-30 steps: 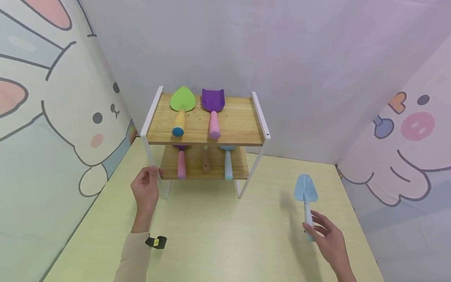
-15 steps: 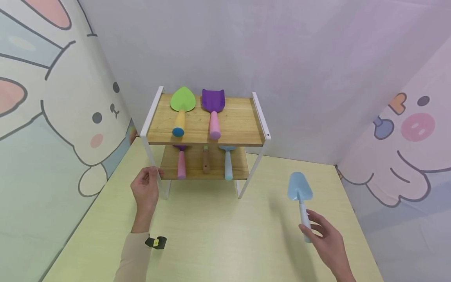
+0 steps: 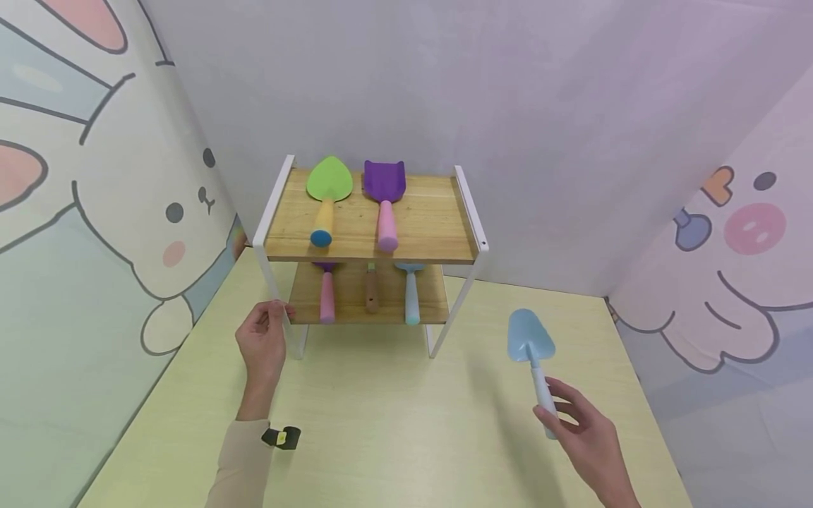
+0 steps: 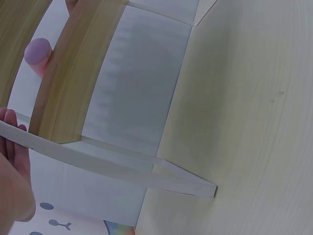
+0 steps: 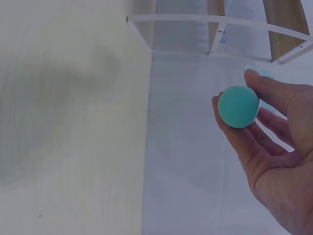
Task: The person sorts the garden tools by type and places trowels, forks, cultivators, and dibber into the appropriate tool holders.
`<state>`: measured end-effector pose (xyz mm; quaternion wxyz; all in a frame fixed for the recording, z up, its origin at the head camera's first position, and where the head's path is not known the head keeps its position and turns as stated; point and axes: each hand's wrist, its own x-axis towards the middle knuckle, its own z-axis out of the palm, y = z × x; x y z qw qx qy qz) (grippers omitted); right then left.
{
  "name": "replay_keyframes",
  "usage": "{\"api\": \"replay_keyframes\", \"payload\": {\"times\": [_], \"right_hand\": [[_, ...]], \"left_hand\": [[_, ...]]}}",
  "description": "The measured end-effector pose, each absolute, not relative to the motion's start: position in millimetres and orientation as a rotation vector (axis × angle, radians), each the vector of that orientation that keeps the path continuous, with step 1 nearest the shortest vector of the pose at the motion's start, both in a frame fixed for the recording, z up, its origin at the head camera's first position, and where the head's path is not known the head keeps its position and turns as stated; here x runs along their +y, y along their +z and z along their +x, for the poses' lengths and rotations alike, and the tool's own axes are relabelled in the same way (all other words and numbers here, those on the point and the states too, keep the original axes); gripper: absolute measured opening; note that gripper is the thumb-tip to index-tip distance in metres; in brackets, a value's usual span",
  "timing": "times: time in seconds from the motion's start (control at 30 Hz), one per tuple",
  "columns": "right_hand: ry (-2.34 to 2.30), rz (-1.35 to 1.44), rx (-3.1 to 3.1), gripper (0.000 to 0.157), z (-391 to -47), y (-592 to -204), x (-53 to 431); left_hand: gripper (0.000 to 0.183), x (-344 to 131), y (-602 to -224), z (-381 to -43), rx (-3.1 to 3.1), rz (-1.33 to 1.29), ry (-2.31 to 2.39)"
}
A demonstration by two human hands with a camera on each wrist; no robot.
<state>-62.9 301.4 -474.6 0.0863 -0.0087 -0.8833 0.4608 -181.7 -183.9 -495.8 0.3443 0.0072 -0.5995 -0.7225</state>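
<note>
My right hand [image 3: 587,441] pinches the handle of a light blue trowel [image 3: 530,335], its blade pointing away and tilted left, raised over the table. In the right wrist view the handle's round turquoise end [image 5: 238,106] faces the camera between thumb and fingers. My left hand [image 3: 263,339] grips the front left leg of a two-tier rack [image 3: 438,243] with wooden shelves and a white frame. On the top shelf lie a green trowel [image 3: 329,180] with a yellow handle and a purple shovel [image 3: 384,181] with a pink handle.
Below are a pink handle [image 3: 327,296], a brown handle [image 3: 371,291] and a light blue handle [image 3: 411,298]; the upper shelf hides most of their blades. Cartoon-printed cloth walls [image 3: 540,141] stand behind and beside the pale table [image 3: 394,423].
The right hand has shifted slightly left, and the light blue trowel's blade has swung left towards the rack. The left hand and the rack stay as they were.
</note>
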Motion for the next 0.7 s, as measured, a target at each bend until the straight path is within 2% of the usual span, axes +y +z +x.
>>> {"api": "replay_keyframes", "payload": {"times": [0.7], "right_hand": [[1.362,0.284,-2.562,0.049,-65,-461,275]], "left_hand": [[0.028,-184,-496,-182,-1.56,0.031,-1.866]]}}
